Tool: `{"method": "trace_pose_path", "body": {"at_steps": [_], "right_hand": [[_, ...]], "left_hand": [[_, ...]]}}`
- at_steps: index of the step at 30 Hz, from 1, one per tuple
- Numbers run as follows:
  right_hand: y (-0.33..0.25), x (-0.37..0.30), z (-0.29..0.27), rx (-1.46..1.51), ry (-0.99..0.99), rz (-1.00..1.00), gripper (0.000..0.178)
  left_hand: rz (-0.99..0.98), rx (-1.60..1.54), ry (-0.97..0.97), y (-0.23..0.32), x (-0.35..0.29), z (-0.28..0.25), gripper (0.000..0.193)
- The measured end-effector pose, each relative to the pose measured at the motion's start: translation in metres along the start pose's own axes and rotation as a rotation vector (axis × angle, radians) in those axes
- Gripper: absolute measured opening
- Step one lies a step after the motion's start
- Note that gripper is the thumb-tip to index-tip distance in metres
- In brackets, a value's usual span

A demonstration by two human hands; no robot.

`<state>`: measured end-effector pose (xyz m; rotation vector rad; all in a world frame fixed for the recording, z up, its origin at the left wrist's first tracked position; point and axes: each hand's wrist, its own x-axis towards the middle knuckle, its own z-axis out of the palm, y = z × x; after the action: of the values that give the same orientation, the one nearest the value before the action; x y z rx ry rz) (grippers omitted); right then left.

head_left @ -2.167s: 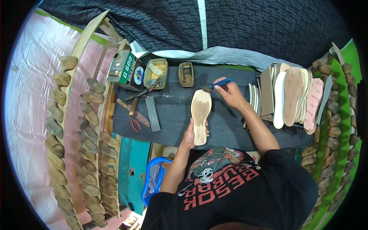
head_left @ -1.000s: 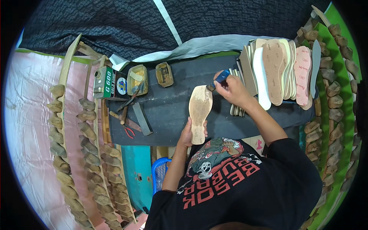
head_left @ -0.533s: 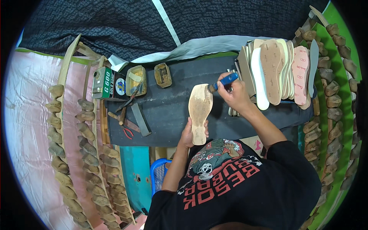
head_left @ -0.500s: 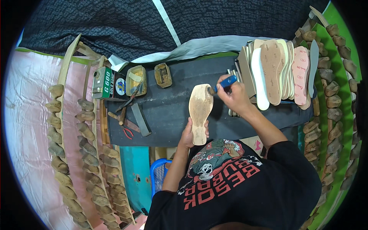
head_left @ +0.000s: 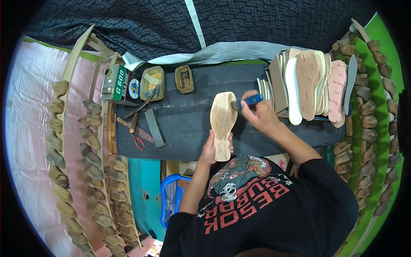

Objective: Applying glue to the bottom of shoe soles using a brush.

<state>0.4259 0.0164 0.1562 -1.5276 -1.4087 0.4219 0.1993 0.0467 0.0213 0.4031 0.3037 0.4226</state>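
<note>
Left hand [head_left: 210, 150] fingers clamp the stiff, light insole board [head_left: 223, 124] at its heel; right hand [head_left: 261, 115] fingers pinch a blue-handled brush [head_left: 247, 101].

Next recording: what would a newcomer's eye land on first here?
At the centre, the left hand grips the heel of a tan shoe-shaped sole over the dark work mat, while the right hand puts a blue-handled brush to its toe edge. To the right stands a fanned stack of tan, white and pink insoles; long racks of brown shoe lasts line the left.
</note>
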Motion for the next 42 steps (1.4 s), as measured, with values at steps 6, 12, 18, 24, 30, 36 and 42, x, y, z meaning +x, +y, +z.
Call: {"method": "trace_pose_path", "body": {"at_steps": [6,12,18,24,30,36,42], "right_hand": [[-0.009,-0.019,0.011,0.012,-0.087,0.014,0.012],[-0.003,0.002,0.008,0.005,0.027,0.017,0.011],[-0.006,-0.02,0.019,-0.02,-0.018,-0.135,0.013],[0.003,0.0,0.016,-0.045,0.077,-0.035,0.011],[0.003,-0.014,0.02,-0.027,0.03,-0.206,0.012],[0.002,0.002,0.007,-0.058,0.036,-0.031,0.012],[0.001,-0.008,0.009,-0.055,0.013,-0.145,0.014]], "left_hand": [[0.022,0.044,0.032,0.002,-0.004,-0.005,0.072],[0.047,-0.001,-0.036,0.004,-0.002,-0.003,0.072],[0.056,0.016,-0.022,0.008,0.001,-0.006,0.073],[0.072,-0.002,-0.045,0.005,0.0,-0.004,0.073],[0.056,0.006,-0.013,0.005,0.001,-0.004,0.074],[0.059,-0.025,-0.054,0.004,0.003,-0.002,0.073],[0.04,-0.041,-0.061,0.006,0.011,-0.005,0.073]]}}
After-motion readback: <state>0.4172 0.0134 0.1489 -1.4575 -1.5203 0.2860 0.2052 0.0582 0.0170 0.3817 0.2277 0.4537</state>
